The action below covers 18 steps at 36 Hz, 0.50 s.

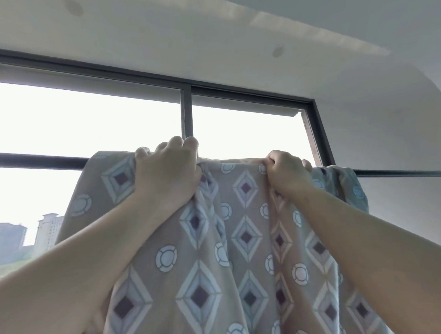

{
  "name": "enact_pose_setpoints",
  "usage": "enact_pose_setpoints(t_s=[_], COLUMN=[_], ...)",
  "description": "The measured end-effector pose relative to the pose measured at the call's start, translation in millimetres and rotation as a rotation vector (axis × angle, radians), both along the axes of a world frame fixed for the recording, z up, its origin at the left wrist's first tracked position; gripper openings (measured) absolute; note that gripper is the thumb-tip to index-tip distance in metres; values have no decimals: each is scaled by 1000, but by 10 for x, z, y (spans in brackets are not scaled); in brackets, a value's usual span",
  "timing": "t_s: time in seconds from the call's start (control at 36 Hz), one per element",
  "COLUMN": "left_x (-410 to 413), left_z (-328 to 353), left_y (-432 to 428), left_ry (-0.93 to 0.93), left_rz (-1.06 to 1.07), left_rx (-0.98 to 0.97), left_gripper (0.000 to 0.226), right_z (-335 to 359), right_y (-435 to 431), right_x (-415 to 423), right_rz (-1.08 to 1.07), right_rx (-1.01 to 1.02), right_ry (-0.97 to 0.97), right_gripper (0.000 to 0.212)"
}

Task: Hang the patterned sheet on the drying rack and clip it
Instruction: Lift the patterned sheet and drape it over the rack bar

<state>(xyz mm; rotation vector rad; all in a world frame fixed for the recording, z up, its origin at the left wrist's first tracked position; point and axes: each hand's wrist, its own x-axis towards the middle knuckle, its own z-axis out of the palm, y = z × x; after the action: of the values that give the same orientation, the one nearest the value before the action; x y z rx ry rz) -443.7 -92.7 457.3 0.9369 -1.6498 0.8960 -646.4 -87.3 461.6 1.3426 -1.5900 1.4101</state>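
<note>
The patterned sheet (pixel 244 241), pinkish-grey with diamonds and circles, hangs in front of me, its top edge draped over a dark horizontal rail (pixel 402 172) of the drying rack. My left hand (pixel 168 172) grips the top fold near the middle, fingers curled over the edge. A little to the right, my right hand (pixel 287 173) clutches the bunched top edge of the sheet. Under the cloth the rail is hidden. No clip is in view.
Behind the sheet is a large window with a dark frame (pixel 186 113) and bright sky. A white ceiling (pixel 209 29) is overhead and a white wall (pixel 400 125) stands at the right. Distant buildings (pixel 24 236) show at lower left.
</note>
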Motion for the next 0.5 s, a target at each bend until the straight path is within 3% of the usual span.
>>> enact_pose_setpoints(t_s=[0.08, 0.17, 0.28, 0.5], left_x=[-24, -32, 29, 351], left_z=[39, 43, 24, 279], left_y=[11, 2, -29, -38], left_ry=[46, 75, 89, 275], left_rz=[-43, -42, -59, -162], left_rx=[44, 29, 8, 70], left_gripper=[15, 16, 5, 7], right_z=[1, -29, -38, 18], right_y=[-2, -63, -110, -189], right_x=[187, 472, 546, 222], right_rz=[-18, 220, 443, 168], right_rx=[-47, -43, -61, -95], right_ry=[53, 200, 103, 18], right_gripper=[23, 22, 23, 17])
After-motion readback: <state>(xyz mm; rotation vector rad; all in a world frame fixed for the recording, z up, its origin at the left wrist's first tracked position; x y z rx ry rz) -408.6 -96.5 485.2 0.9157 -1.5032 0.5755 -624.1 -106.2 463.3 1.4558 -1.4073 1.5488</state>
